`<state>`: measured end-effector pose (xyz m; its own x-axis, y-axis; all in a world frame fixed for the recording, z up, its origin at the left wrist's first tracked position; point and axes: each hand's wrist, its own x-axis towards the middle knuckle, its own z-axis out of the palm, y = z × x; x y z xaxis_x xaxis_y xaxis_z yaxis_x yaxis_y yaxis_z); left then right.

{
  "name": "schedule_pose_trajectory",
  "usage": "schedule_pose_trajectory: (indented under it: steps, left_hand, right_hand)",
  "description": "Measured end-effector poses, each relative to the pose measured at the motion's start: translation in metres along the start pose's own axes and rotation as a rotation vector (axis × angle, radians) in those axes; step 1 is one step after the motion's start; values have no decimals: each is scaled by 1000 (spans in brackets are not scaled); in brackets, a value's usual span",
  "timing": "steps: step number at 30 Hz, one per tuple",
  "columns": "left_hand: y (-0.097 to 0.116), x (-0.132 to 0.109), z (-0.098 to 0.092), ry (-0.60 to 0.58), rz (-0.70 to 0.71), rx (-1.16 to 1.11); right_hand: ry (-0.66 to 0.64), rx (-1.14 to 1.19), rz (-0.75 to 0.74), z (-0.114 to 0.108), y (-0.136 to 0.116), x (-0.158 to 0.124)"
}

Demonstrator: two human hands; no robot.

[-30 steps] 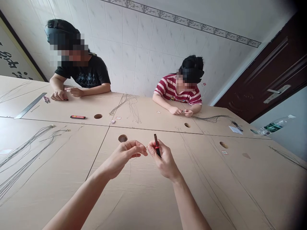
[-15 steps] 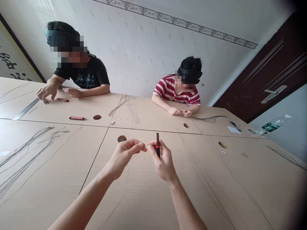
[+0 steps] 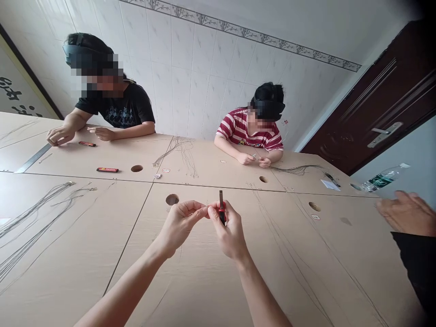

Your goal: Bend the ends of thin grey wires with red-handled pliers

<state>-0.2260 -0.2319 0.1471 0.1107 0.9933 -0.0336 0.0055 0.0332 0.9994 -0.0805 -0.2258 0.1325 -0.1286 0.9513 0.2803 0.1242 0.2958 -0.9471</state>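
My left hand [image 3: 182,222] is closed, thumb and forefinger pinching the end of a thin dark strand. Part of that strand [image 3: 180,252] hangs below the palm, and a tiny tip sticks up above the fingers. In my right hand [image 3: 230,229], also closed, a small red-and-black tool [image 3: 221,211] stands upright with a narrow dark metal end on top. The right thumb and fingertip meet the left fingertips, so whatever is between them is mostly hidden. Both hands are above the wooden table [image 3: 204,290].
Bundles of thin strands [image 3: 41,209] lie at left, with more strands [image 3: 282,236] at right. Across the table two people work, near a red-and-black stick-like object [image 3: 107,170] and a metal ruler [image 3: 34,158]. Another person's hand [image 3: 408,211] reaches in beside a bottle [image 3: 386,177]. Round holes [image 3: 172,199] pierce the tabletop.
My hands have come together until the fingertips touch, and the tool has turned slightly. Another person's hand and dark sleeve have entered at right. The left co-worker's hand has lowered.
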Motion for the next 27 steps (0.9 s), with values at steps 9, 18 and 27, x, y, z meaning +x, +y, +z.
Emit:
schedule_pose_trajectory:
  steps: [9, 18, 27]
  left_hand:
    - [-2, -2, 13, 186, 166, 374]
    - [-4, -3, 9, 186, 161, 449]
    - [6, 1, -5, 102, 141, 448]
  right_hand:
    - [16, -56, 26, -1, 3, 3]
    - [-14, -7, 44, -6, 6, 6]
    - [-141, 5, 86, -10, 2, 7]
